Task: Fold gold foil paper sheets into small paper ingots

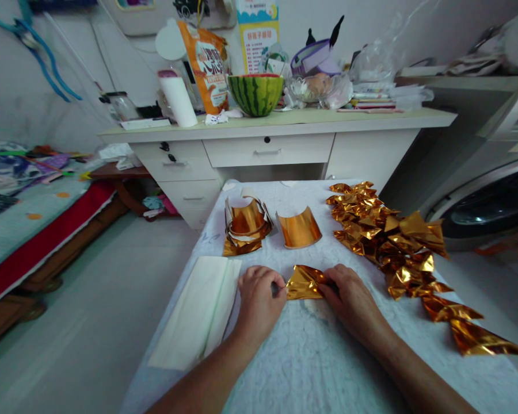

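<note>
A small piece of shiny gold foil [304, 283] lies on the cloth-covered table [328, 368] between my hands. My left hand [261, 296] pinches its left edge, and my right hand [349, 296] has its fingers closed on the right edge. Behind the foil stands a curved gold sheet [300, 228]. To its left sits a bundle of gold strips with pale edges [246, 221]. A flat stack of whitish paper [196, 313] rests left of my left hand. Many folded gold foil pieces [366, 224] form a long pile on the right.
Beyond the table is a white desk [267, 127] holding half a watermelon [256, 95], an orange bag [207, 69], a white roll [179, 100] and clutter. A washing machine [496, 190] stands at the right, a bed [38, 213] at the left.
</note>
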`<state>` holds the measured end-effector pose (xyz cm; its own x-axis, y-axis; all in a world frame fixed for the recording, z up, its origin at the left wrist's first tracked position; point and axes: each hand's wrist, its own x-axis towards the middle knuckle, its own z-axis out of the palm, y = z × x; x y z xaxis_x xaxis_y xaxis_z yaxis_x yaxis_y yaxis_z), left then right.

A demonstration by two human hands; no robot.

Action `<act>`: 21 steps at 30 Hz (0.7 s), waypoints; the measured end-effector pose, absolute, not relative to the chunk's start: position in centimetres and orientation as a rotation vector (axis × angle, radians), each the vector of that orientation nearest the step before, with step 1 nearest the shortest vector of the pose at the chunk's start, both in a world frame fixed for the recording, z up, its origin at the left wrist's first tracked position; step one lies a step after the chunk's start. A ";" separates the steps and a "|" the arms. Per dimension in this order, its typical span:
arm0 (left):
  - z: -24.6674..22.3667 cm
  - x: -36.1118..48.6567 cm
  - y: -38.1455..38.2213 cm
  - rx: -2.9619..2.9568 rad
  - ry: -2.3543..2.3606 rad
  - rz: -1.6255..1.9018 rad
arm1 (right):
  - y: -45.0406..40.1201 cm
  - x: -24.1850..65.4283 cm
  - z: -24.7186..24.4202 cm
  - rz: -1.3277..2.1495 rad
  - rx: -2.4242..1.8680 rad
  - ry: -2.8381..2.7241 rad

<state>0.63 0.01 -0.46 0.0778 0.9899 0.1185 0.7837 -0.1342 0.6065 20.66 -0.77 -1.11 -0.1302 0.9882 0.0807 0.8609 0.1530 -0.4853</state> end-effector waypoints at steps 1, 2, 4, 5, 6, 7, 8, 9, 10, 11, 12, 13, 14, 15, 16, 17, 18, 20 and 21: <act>-0.4 0.6 0.0 1.976 1.736 0.752 | -0.8 20.7 -1.2 0.458 -1.756 -2.053; -0.4 0.6 0.0 1.970 1.717 0.774 | -0.7 20.8 -1.3 0.462 -1.747 -2.047; -0.4 0.5 0.0 1.942 1.682 0.809 | -0.7 21.0 -1.4 0.482 -1.728 -2.027; -0.4 0.5 0.0 1.921 1.659 0.826 | -0.7 21.1 -1.3 0.494 -1.719 -2.010; -0.4 0.4 0.1 1.891 1.630 0.852 | -0.7 21.2 -1.3 0.505 -1.711 -1.985; -0.5 0.3 0.1 1.849 1.595 0.886 | -0.8 21.3 -1.2 0.516 -1.700 -1.956; -0.6 0.2 0.2 1.796 1.558 0.928 | -0.8 21.4 -1.2 0.532 -1.687 -1.923; -0.7 0.1 0.3 1.728 1.517 0.974 | -0.9 21.5 -1.1 0.560 -1.673 -1.883; -0.8 0.0 0.4 1.664 1.482 1.008 | -1.0 21.5 -1.1 0.607 -1.657 -1.836; -1.0 -0.1 0.6 1.612 1.452 1.033 | -1.0 21.6 -1.1 0.669 -1.635 -1.782; -1.2 -0.2 0.7 1.555 1.416 1.023 | -1.1 21.6 -1.1 0.742 -1.608 -1.721; -1.4 -0.3 0.8 1.503 1.370 1.004 | -1.1 21.6 -1.1 0.813 -1.578 -1.656; -1.5 -0.4 0.9 1.470 1.332 1.000 | -1.2 21.6 -1.2 0.872 -1.544 -1.589; -1.7 -0.5 1.0 1.444 1.305 0.999 | -1.2 21.6 -1.3 0.917 -1.502 -1.528; -1.9 -0.6 1.1 1.420 1.285 1.001 | -1.2 21.5 -1.4 0.952 -1.452 -1.474; -2.0 -0.7 1.1 1.408 1.274 1.005 | -1.1 21.4 -1.5 0.989 -1.398 -1.425; -2.1 -0.8 1.1 1.402 1.270 1.009 | -1.1 21.4 -1.5 1.032 -1.342 -1.380; -2.2 -0.8 1.1 1.409 1.272 1.012 | -1.0 21.4 -1.5 1.128 -1.240 -1.307; -2.2 -0.9 1.0 1.415 1.273 1.012 | -1.0 21.4 -1.4 1.171 -1.203 -1.283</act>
